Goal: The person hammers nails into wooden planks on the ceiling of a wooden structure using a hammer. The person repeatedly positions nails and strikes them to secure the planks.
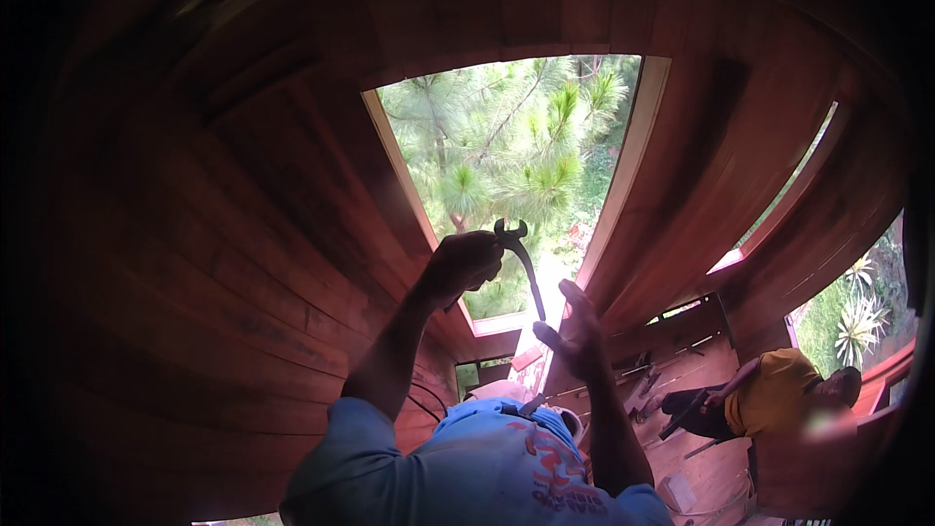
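Observation:
Dark metal pincers (pixel 527 265) are held up before the bright window opening, jaws at the top. My left hand (pixel 466 264) is closed on them close to the jaws. One curved handle hangs down to the right; the other handle is not distinguishable. Beside the lower end of that handle is my right hand (pixel 579 339), its thumb and fingers apart and nothing visible in its grasp. Both hands are dark against the light, so fine finger detail is lost.
Reddish wooden plank walls (pixel 263 263) surround a framed window opening (pixel 638 175) with pine branches outside. At right, a person in a yellow shirt (pixel 779 390) bends over, holding a dark, long object. Tools and scraps lie on the wooden floor (pixel 706 448). Another opening (pixel 847 317) shows plants.

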Tool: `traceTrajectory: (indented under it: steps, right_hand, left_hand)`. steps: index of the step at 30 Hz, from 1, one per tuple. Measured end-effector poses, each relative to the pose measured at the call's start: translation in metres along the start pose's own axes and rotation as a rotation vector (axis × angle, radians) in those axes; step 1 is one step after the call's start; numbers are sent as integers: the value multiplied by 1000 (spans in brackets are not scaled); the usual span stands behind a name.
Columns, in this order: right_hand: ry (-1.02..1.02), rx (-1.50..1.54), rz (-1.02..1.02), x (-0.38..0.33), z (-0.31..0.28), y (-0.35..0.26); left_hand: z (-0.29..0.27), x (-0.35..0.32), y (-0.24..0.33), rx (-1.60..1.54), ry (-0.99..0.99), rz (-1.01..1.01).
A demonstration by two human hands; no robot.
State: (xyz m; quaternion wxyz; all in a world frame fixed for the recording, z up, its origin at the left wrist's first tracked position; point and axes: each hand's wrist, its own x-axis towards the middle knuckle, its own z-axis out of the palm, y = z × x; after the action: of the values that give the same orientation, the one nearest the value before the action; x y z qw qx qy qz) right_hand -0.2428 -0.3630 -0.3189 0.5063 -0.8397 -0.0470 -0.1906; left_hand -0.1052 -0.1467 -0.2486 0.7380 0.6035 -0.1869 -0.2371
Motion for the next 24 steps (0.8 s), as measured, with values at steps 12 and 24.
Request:
traceTrajectory:
  steps: [12, 24]
  right_hand:
    - [-115, 58, -318, 158, 104, -137]
    - [32, -307, -554, 195, 119, -147]
  left_hand:
    - [-97, 40, 56, 101, 308, 536]
    - [-128, 82, 72, 39, 351, 633]
